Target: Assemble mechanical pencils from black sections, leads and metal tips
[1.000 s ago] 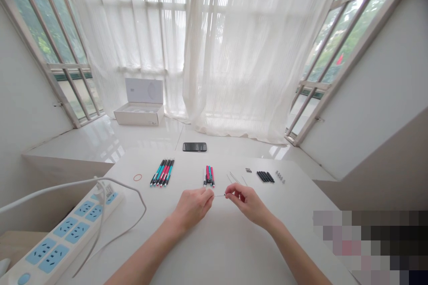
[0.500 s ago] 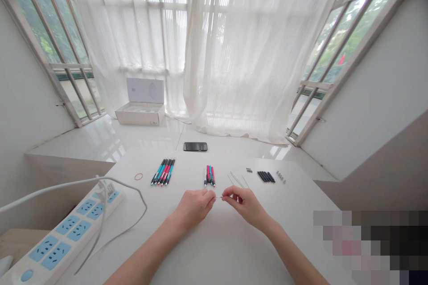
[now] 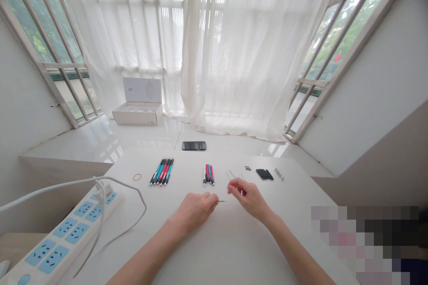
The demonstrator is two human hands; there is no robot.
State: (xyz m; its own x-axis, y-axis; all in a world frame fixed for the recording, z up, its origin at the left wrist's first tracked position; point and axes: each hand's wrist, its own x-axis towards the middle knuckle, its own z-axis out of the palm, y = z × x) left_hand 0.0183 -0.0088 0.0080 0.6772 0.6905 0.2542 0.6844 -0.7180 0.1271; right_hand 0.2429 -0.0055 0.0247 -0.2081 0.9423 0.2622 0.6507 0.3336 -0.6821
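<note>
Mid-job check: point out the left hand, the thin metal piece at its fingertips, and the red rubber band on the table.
Left hand (image 3: pixel 195 210): head view, on the back of the hand.
Thin metal piece (image 3: pixel 222 201): head view, on the shaft just past the fingertips.
Red rubber band (image 3: pixel 137 174): head view, on the top of the loop.

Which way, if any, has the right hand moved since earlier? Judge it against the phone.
Yes: rightward, away from the left hand, judged against the black phone. The right hand moved.

Power strip (image 3: pixel 62 240) left of pens (image 3: pixel 162 172), phone (image 3: pixel 194 145) behind — (box (image 3: pixel 137 116) beyond it)
</note>
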